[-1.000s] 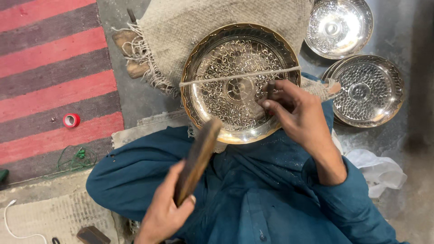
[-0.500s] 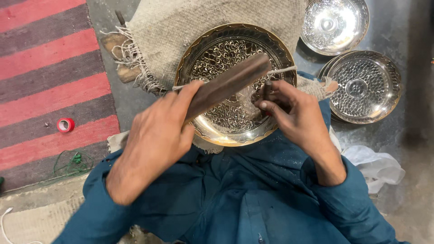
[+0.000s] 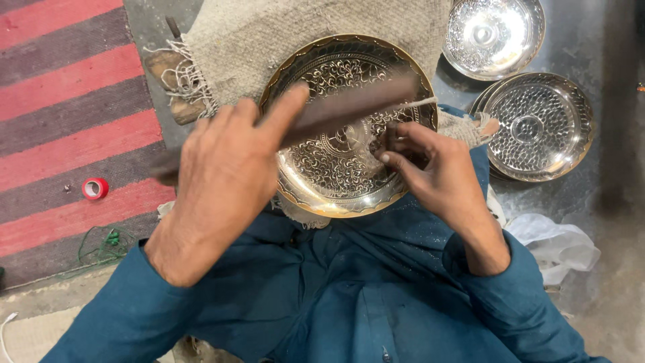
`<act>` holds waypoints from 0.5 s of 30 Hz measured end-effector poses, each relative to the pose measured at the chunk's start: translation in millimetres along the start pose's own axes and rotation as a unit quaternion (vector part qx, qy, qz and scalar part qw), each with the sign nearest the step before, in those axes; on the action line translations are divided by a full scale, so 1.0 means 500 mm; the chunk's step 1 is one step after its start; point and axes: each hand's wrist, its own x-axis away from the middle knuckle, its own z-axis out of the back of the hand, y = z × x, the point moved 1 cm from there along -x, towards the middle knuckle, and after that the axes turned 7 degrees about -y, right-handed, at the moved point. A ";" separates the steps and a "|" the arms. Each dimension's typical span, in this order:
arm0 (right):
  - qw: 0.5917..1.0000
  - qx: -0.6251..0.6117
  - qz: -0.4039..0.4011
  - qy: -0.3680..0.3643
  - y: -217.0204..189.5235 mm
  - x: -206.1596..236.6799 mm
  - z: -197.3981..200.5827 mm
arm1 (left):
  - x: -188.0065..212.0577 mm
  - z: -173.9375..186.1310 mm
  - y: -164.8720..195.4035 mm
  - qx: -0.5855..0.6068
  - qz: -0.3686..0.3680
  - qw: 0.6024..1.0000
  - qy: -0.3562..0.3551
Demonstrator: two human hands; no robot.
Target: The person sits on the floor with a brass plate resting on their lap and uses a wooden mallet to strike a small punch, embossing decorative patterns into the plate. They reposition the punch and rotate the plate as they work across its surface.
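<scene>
Two silver bowls (image 3: 494,33) (image 3: 537,124) sit at upper right, a red tape roll (image 3: 95,189) on the striped rug (image 3: 60,101) at left. An engraved tray (image 3: 336,161) lies on burlap cloth (image 3: 269,40) over the lap. Left hand (image 3: 225,175) clamped on a blurred wooden stick (image 3: 349,104) across the tray. Right hand (image 3: 437,178) fingers pinched together on a small tool, too hidden to tell, touching the tray centre.

Golden engraved plate (image 3: 336,168) with floral scrollwork and scalloped rim, dark brown wooden stick (image 3: 349,107), beige woven burlap cloth (image 3: 269,40), two silver embossed dishes (image 3: 537,124), red-and-grey striped rug (image 3: 67,101), red tape roll (image 3: 95,189), teal sleeves (image 3: 336,296)
</scene>
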 end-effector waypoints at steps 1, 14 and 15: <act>1.000 0.012 -0.018 0.002 -0.001 0.001 0.000 | 0.001 -0.002 -0.001 0.024 0.001 1.000 -0.017; 0.999 0.039 0.008 0.009 -0.015 0.003 0.005 | 0.017 -0.011 -0.004 0.140 0.057 0.985 -0.084; 0.999 0.037 0.016 0.010 -0.015 0.003 0.005 | 0.016 -0.011 -0.004 0.118 0.059 0.987 -0.091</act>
